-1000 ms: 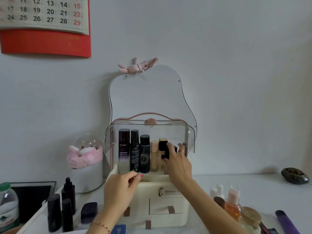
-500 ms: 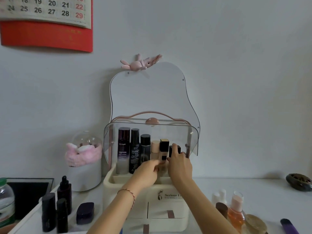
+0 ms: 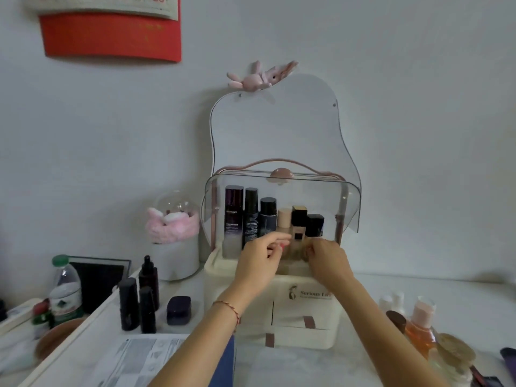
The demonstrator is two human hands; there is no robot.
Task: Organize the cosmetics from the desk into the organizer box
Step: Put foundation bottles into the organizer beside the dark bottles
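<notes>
Inside the cream organizer box (image 3: 304, 300), under its raised clear lid (image 3: 282, 188), six bottles stand in a row. The left hand (image 3: 258, 261) and right hand (image 3: 328, 261) reach to either side of the foundation bottle (image 3: 298, 233); whether their curled fingers grip anything I cannot tell. More black bottles (image 3: 139, 303) stand on the desk (image 3: 405, 286) to the left.

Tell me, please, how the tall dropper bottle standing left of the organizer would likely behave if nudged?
The dropper bottle is tall and narrow, so it would probably tip rather than slide. Two black tubes stand close in front, so a fall might topple them. Its dark body looks glossy, possibly glass, hence perhaps slippery and breakable.
</notes>
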